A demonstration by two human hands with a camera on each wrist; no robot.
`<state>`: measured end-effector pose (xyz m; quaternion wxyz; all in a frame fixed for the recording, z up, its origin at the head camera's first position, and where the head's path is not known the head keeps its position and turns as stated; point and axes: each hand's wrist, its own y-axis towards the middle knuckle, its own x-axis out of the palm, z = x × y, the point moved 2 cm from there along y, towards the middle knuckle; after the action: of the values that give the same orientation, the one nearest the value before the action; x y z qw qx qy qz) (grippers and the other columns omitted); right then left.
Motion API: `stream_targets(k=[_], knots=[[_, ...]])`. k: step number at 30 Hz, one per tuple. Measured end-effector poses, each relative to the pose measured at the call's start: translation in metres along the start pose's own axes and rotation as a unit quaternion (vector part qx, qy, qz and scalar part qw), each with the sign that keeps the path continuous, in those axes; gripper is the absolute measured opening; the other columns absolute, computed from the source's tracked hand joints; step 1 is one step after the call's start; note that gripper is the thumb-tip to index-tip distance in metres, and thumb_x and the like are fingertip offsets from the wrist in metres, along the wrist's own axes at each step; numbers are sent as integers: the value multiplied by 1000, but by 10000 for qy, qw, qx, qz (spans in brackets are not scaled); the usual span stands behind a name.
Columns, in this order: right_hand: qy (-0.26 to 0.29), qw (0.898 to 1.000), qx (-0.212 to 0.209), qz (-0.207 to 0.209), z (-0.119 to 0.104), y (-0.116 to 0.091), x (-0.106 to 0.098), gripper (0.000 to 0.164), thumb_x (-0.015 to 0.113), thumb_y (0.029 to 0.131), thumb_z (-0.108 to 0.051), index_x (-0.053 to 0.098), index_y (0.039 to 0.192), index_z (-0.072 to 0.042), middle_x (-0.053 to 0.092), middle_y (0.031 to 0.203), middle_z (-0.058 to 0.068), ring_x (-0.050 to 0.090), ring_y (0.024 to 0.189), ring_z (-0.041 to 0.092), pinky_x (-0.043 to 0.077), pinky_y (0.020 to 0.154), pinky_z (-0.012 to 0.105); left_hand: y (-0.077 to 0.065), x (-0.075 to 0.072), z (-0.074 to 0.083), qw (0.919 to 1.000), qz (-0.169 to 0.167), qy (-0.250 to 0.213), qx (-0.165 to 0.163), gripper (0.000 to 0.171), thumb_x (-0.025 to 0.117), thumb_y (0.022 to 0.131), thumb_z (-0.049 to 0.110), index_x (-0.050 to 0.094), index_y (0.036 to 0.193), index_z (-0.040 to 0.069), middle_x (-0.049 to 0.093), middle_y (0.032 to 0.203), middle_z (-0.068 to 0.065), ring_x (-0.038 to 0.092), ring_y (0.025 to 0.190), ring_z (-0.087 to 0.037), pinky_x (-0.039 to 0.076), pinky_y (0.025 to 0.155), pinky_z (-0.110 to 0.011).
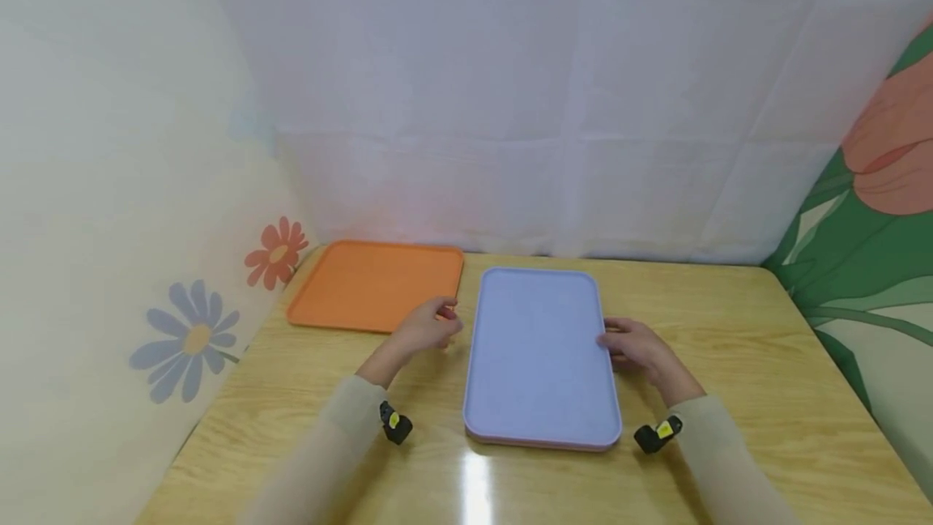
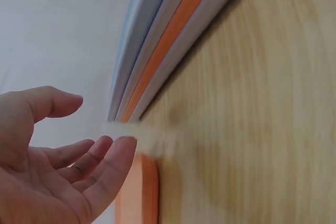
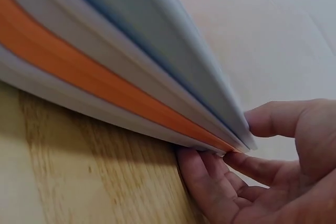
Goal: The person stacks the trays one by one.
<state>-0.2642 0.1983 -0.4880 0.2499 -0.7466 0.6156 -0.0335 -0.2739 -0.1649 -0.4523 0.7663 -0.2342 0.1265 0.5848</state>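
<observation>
A stack of rectangular trays lies in the middle of the table, a light blue tray point(image 1: 539, 347) on top. Its layered edges show in the wrist views, with an orange tray point(image 3: 105, 72) between greyish ones. My right hand point(image 1: 636, 347) holds the stack's right edge, thumb on the blue tray's rim and fingers lower along the side. To the left, my left hand point(image 1: 430, 325) hovers with loosely bent fingers, apart from the stack and holding nothing. It overlaps the near right corner of a separate orange tray point(image 1: 379, 286) in the head view.
The wooden table point(image 1: 700, 298) meets a white cloth backdrop point(image 1: 510, 104) at the back. Walls with painted flowers point(image 1: 197, 339) stand on the left and right sides. Light reflects off the tabletop in front of the stack.
</observation>
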Motion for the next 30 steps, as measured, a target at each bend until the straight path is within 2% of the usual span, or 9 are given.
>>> stream_targets(k=[4, 7, 12, 18, 22, 28, 30], knots=[[133, 9999, 8, -79, 1, 1, -1, 64, 61, 97, -14, 35, 152, 7, 58, 135, 29, 63, 113, 31, 56, 93, 43, -4, -29, -5, 9977, 439, 489, 141, 55, 62, 99, 18, 44, 147, -4, 57, 134, -24, 64, 107, -34, 58, 85, -41], [169, 9998, -13, -68, 1, 1, -1, 65, 61, 96, -14, 35, 152, 7, 58, 134, 29, 63, 112, 30, 56, 93, 43, -8, -54, -10, 9925, 748, 955, 144, 56, 62, 100, 21, 44, 146, -5, 54, 140, -26, 57, 123, -41, 53, 96, -49], [195, 9998, -33, -44, 1, 0, 0, 65, 61, 96, -14, 35, 152, 7, 58, 133, 29, 63, 111, 30, 57, 92, 42, -10, -93, -21, 9867, 931, 1332, -72, 62, 58, 101, 26, 37, 149, -8, 43, 150, -30, 44, 135, -46, 43, 108, -57], [181, 9998, -13, -12, 1, -1, -1, 64, 62, 97, -14, 35, 152, 7, 59, 132, 28, 63, 111, 30, 57, 91, 42, -15, -128, -31, 9838, 990, 1460, -315, 67, 54, 102, 25, 30, 149, -15, 34, 152, -36, 36, 138, -52, 36, 112, -61], [189, 9998, 11, 7, 2, 0, -1, 64, 62, 97, -15, 36, 151, 6, 59, 133, 28, 62, 112, 30, 57, 91, 41, -14, -151, -46, 9798, 1094, 1622, -424, 69, 53, 102, 28, 29, 148, -17, 32, 151, -39, 35, 137, -53, 34, 113, -61], [296, 9996, 20, -15, 4, 2, 0, 64, 62, 97, -14, 36, 152, 5, 57, 134, 29, 62, 113, 31, 57, 92, 42, -6, -176, -70, 9651, 1234, 2265, -444, 72, 54, 99, 31, 33, 145, -20, 35, 146, -42, 37, 134, -56, 34, 111, -64], [289, 9996, 20, 10, 4, 3, 0, 63, 63, 97, -14, 37, 151, 5, 58, 134, 29, 62, 113, 31, 57, 92, 42, -3, -181, -75, 9631, 1324, 2287, -506, 73, 55, 99, 32, 33, 144, -21, 36, 146, -42, 37, 133, -56, 33, 112, -64]])
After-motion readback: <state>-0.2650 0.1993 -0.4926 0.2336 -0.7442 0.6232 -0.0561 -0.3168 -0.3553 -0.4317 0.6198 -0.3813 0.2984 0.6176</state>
